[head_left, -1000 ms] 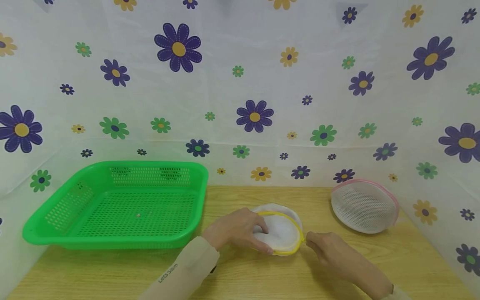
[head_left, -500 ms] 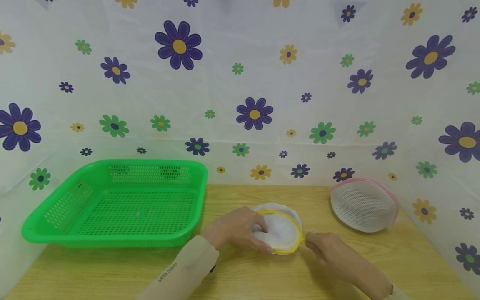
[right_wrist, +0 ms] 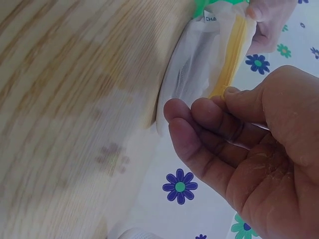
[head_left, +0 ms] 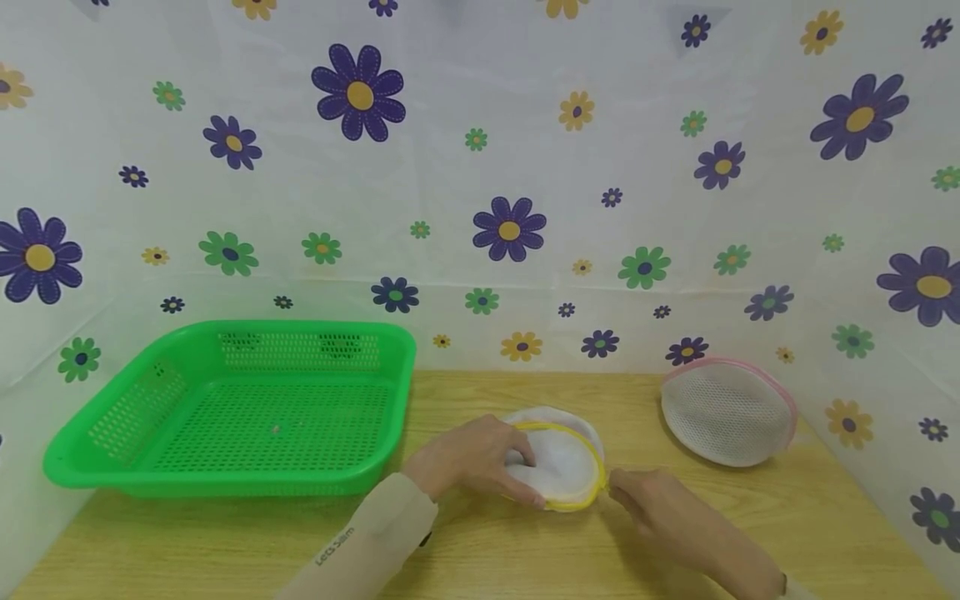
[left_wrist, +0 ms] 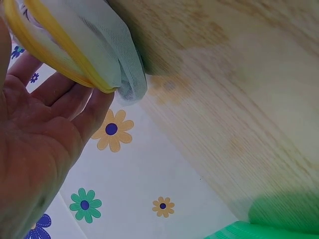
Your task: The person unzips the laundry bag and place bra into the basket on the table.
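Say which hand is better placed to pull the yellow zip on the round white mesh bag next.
The right hand, probably: it pinches at one end of the yellow zip, while the left hand holds the round white mesh bag opposite.

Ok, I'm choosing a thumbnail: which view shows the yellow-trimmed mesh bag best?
The head view: the yellow-trimmed mesh bag lies wholly in frame, its left part covered by the left hand. The left wrist view cuts it off at the top; the right wrist view shows its side and tag.
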### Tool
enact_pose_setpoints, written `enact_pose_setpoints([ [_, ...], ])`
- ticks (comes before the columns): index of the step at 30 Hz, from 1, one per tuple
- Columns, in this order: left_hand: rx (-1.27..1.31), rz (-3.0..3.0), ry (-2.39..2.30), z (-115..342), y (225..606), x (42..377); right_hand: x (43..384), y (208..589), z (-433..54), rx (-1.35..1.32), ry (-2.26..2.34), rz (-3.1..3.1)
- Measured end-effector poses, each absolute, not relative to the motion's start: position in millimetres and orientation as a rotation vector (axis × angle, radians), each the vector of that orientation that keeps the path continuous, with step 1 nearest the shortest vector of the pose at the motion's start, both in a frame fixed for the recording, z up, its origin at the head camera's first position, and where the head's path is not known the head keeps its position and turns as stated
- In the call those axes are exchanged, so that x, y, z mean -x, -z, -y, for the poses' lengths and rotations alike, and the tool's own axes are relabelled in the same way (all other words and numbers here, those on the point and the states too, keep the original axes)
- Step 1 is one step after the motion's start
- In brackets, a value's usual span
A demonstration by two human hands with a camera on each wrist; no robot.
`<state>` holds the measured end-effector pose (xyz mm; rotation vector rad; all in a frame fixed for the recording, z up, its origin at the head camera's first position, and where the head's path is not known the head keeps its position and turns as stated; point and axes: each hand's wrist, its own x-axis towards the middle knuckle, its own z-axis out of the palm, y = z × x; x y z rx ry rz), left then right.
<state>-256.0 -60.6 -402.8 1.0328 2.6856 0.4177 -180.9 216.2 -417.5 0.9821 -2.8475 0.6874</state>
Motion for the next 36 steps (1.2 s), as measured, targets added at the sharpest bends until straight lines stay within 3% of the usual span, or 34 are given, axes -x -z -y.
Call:
enact_pose_setpoints([
  [36,-1.049,-2.687,-0.421,59.6,404.4,258.9,173.9,413.9,-212.4,-0.978,-0.745,2.940],
])
